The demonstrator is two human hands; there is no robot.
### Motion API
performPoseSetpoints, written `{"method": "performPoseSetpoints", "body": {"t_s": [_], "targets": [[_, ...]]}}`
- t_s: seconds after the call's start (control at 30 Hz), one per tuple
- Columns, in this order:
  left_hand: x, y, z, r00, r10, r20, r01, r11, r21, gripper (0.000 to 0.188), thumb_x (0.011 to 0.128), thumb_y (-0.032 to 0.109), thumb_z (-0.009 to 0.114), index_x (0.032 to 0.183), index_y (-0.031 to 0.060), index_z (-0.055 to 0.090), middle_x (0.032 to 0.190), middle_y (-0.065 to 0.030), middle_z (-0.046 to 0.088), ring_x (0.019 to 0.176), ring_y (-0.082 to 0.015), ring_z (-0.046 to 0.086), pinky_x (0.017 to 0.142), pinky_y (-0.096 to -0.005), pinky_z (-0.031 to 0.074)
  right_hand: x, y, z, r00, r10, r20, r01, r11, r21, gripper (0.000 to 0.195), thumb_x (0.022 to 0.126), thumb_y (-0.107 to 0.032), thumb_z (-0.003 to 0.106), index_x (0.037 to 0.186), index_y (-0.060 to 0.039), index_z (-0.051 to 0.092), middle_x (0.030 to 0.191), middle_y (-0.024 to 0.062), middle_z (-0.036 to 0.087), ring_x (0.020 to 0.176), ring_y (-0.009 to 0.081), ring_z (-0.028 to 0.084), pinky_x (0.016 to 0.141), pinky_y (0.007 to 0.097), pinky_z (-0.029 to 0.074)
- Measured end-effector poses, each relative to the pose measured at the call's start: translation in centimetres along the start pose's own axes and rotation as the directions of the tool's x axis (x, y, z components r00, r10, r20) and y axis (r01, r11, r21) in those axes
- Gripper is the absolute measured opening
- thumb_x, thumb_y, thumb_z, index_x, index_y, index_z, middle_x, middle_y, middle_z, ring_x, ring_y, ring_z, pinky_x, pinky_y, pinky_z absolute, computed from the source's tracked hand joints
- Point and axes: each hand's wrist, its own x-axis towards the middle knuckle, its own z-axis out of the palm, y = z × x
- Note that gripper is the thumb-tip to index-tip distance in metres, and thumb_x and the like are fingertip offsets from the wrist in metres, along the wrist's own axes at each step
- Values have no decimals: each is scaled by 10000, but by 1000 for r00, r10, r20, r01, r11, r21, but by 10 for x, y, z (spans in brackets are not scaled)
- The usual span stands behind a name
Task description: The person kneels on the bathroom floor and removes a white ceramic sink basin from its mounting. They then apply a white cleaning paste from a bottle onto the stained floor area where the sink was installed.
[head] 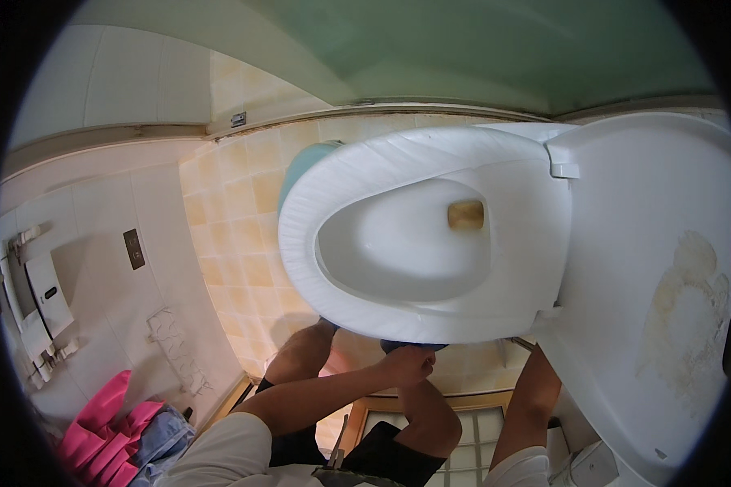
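Observation:
A white toilet seat with a wrinkled covering (365,176) rests on the toilet, its lid (609,213) raised to the right and marked with a yellowish-brown stain. A brown patch (465,215) shows at the bowl's outlet. My left hand (411,365) has curled fingers just below the seat's near edge, beside a dark item (402,346) partly covered by the seat; whether it holds anything cannot be seen. My right forearm reaches up at the lower right, but the hand is hidden behind the seat and lid. A metal rod end (522,344) shows close by.
A greenish panel (493,55) borders the far side above a rail. A teal rounded object (304,167) stands partly behind the toilet on yellow floor tiles (237,237). Pink and blue cloths (113,426) lie at lower left, below a wall-mounted water heater (49,292). My bent legs are near the toilet.

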Motion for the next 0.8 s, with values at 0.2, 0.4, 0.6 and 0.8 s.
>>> {"method": "performPoseSetpoints", "body": {"t_s": [0.2,0.4,0.6,0.8], "targets": [[1,-1,1,1000,4,-27,-5,999,-36,168,767,174,544,874,55,596,787,-152,641,766,-329,624,693,-419,496,-4,-5,-4,1000,7,3,-7,1000,12,534,836,-71,563,1316,-48,331,1180,135,480,962,210,561,718,306,524],[1,-18,1,998,36,-51,-33,998,57,185,767,189,543,883,58,601,810,-153,644,795,-334,621,723,-424,493,-9,-12,-9,1000,11,19,-11,1000,21,542,833,-74,571,1317,-46,330,1192,137,469,972,213,555,717,308,527],[-15,-42,12,998,-31,53,29,999,46,220,789,225,519,923,75,609,885,-172,639,864,-346,607,766,-422,482,-16,-19,-17,999,20,49,-21,999,25,550,829,-77,580,1317,-45,329,1203,138,457,982,217,549,715,309,530],[-47,-28,-5,992,-105,74,110,992,-66,248,808,252,522,992,116,618,943,-165,636,916,-329,598,791,-402,473,-25,-28,-14,995,25,94,-27,999,25,558,825,-79,589,1318,-43,328,1215,139,446,991,220,543,713,311,533]]}}
